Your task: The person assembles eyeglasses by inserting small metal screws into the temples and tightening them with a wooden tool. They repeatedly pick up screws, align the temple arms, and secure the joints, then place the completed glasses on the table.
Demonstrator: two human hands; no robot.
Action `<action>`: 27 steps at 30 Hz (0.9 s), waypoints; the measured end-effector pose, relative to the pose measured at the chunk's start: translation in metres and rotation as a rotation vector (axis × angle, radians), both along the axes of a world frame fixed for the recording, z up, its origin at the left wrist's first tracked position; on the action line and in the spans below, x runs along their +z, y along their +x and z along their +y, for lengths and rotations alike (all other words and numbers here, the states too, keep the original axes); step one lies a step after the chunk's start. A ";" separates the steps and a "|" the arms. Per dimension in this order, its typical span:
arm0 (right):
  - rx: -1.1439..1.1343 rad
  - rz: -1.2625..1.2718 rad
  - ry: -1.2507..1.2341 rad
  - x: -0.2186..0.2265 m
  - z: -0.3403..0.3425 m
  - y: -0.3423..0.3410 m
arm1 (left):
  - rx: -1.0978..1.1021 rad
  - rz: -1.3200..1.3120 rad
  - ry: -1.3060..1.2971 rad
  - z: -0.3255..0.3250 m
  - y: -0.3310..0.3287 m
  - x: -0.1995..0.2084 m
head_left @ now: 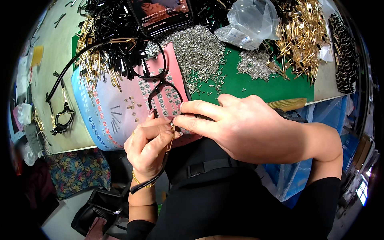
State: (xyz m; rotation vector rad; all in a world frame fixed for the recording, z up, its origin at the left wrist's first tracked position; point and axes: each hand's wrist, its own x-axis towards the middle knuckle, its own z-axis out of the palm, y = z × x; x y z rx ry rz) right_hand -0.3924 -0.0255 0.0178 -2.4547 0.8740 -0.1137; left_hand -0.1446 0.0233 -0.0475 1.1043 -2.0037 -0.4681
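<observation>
A pair of black-rimmed eyeglasses lies across the front of the work mat, one long black temple reaching out to the left. My left hand is closed around the other temple, slim and gold with a black tip that points down past my wrist. From the right, my right hand meets it at the hinge corner, two fingers pressed on the frame's end. Those fingers and the palm hide part of the near rim. Whether a tiny screw sits between the fingertips cannot be made out.
Behind the hands is a heap of small silver metal pieces. Piles of black and gold temples flank it. A phone and a clear plastic bag stand at the back. Another glasses frame lies left, beside a printed sheet.
</observation>
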 end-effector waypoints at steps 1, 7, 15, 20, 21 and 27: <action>0.012 0.018 0.015 0.001 -0.001 0.000 | -0.002 -0.010 -0.007 0.001 0.000 -0.001; 0.062 0.041 -0.432 -0.011 -0.003 0.009 | -0.005 0.081 0.067 0.003 0.004 0.001; 0.007 0.049 -0.535 -0.018 0.007 0.010 | 0.102 0.021 0.067 0.006 0.001 0.000; -0.297 0.079 -0.358 0.018 0.016 -0.026 | 0.132 -0.047 -0.082 0.008 -0.006 -0.007; -0.396 0.089 -0.351 0.026 0.009 -0.041 | 0.116 -0.054 -0.182 0.005 -0.010 -0.003; -0.893 0.289 -0.364 0.017 -0.057 -0.081 | 0.419 0.279 0.175 0.009 0.011 0.086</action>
